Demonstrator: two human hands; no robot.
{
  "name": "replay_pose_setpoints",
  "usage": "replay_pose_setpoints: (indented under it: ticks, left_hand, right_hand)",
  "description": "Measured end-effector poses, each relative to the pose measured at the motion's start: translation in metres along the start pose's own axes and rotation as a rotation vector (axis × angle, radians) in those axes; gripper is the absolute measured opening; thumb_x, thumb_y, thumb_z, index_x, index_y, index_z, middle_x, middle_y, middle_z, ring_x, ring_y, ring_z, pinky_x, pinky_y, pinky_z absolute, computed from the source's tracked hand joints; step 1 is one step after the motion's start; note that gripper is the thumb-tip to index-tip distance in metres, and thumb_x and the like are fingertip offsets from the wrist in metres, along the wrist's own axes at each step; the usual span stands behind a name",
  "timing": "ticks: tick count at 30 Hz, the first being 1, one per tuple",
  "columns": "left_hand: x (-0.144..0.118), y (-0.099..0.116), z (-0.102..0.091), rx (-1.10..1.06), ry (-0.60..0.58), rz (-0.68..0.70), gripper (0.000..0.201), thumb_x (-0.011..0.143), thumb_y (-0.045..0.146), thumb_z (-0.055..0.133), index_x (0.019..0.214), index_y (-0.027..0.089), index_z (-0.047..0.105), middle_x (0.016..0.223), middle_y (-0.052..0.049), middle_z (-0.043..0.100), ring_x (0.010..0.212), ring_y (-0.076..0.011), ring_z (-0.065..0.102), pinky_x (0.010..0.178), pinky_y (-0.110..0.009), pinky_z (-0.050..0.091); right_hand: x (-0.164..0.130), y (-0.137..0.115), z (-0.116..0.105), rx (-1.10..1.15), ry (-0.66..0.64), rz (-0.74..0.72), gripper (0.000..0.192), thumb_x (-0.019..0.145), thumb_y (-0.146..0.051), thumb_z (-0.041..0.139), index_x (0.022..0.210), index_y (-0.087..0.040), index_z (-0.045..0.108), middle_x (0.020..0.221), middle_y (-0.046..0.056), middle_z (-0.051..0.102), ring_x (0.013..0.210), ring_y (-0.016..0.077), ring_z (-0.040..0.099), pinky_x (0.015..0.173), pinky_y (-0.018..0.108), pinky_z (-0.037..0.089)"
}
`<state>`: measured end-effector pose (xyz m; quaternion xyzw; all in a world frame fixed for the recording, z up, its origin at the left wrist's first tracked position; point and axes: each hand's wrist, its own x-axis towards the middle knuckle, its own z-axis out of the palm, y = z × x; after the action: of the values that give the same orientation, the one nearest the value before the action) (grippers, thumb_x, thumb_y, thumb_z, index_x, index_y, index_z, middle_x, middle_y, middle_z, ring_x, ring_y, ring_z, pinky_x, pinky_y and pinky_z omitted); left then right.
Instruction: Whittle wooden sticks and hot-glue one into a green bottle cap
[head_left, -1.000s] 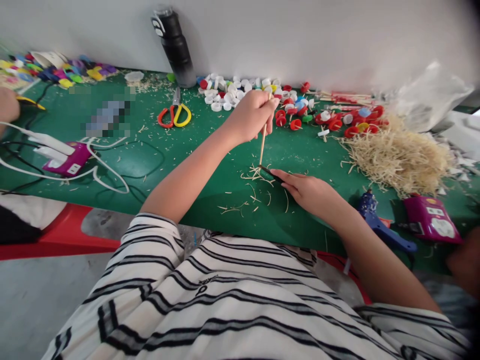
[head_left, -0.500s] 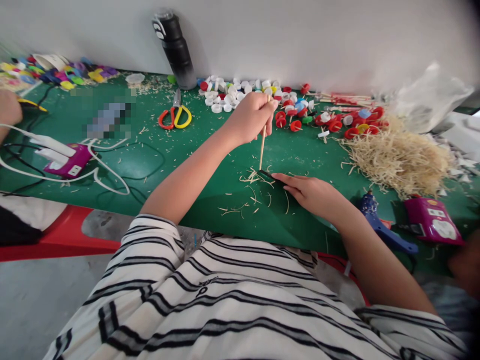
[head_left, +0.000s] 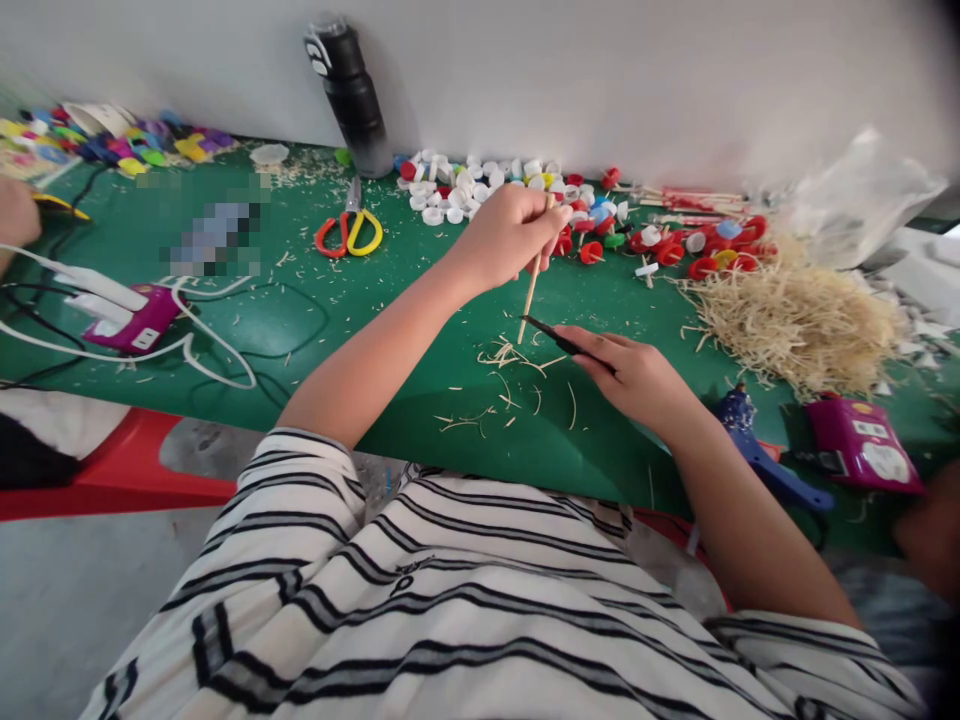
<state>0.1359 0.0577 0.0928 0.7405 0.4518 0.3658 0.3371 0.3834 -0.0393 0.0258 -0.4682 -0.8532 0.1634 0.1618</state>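
Observation:
My left hand (head_left: pixel 504 233) grips a thin wooden stick (head_left: pixel 530 298) that points down toward the green table (head_left: pixel 300 300). My right hand (head_left: pixel 634 375) holds a small dark knife (head_left: pixel 551 336), its blade tip lifted just off the table and touching the stick's lower end. Thin wood shavings (head_left: pixel 502 358) lie scattered on the table right under the blade.
White and red bottle caps (head_left: pixel 480 185) line the back wall beside a black bottle (head_left: pixel 346 90) and orange-yellow scissors (head_left: pixel 349 228). A straw-like heap of shavings (head_left: pixel 795 315), a blue glue gun (head_left: pixel 757 455) and a purple power strip (head_left: pixel 862 440) sit right. Another person's hand (head_left: pixel 15 215) and cables are at left.
My right hand has lifted the knife off the table and raised its blade to the stick's tip. The stick tilted slightly; my left hand stayed almost in place.

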Motion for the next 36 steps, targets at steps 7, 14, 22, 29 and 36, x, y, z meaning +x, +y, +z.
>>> replay_pose_setpoints:
  ticks: [7,14,22,29,36]
  left_hand:
    - [-0.003,0.007,-0.004,0.098,0.090,0.059,0.051,0.107,0.048,0.058,0.066,0.019,0.058,0.058,-0.002,0.059,0.073,-0.0165,0.070,0.077,-0.027,0.053]
    - [-0.006,0.013,0.000,0.216,0.149,0.092,0.050,0.107,0.042,0.060,0.061,0.022,0.056,0.056,-0.002,0.059,0.067,-0.0155,0.063,0.073,-0.030,0.047]
    - [0.000,-0.003,0.006,0.266,0.198,0.193,0.062,0.108,0.055,0.054,0.055,0.024,0.047,0.056,-0.003,0.058,0.060,-0.0158,0.059,0.069,-0.034,0.044]
    - [0.007,-0.010,0.012,0.315,0.233,0.246,0.065,0.110,0.053,0.052,0.051,0.025,0.043,0.053,-0.002,0.054,0.056,-0.0151,0.050,0.067,-0.038,0.037]
    - [0.013,-0.016,0.020,0.295,0.273,0.258,0.070,0.105,0.066,0.053,0.050,0.028,0.032,0.052,-0.001,0.053,0.054,-0.0148,0.042,0.063,-0.039,0.033]
  right_hand:
    - [0.001,0.001,0.002,-0.031,-0.006,0.003,0.053,0.114,-0.042,0.038,0.165,-0.037,0.053,0.119,0.007,0.077,0.102,0.0240,0.074,0.092,0.040,0.060]
    - [0.000,-0.007,0.001,-0.238,0.074,0.058,0.055,0.114,-0.044,0.034,0.166,-0.038,0.053,0.121,0.010,0.075,0.086,0.0224,0.073,0.073,0.037,0.058]
    - [0.005,-0.010,0.004,-0.343,0.113,0.045,0.053,0.114,-0.039,0.038,0.164,-0.037,0.055,0.114,0.008,0.075,0.080,0.0191,0.070,0.063,0.030,0.051]
    - [0.011,-0.009,0.006,-0.276,0.158,0.005,0.052,0.114,-0.037,0.038,0.163,-0.033,0.057,0.108,0.010,0.074,0.078,0.0199,0.069,0.065,0.032,0.053]
    - [0.011,0.000,0.010,-0.044,0.151,-0.052,0.054,0.114,-0.036,0.041,0.166,-0.030,0.053,0.119,0.011,0.075,0.092,0.0232,0.074,0.084,0.041,0.062]
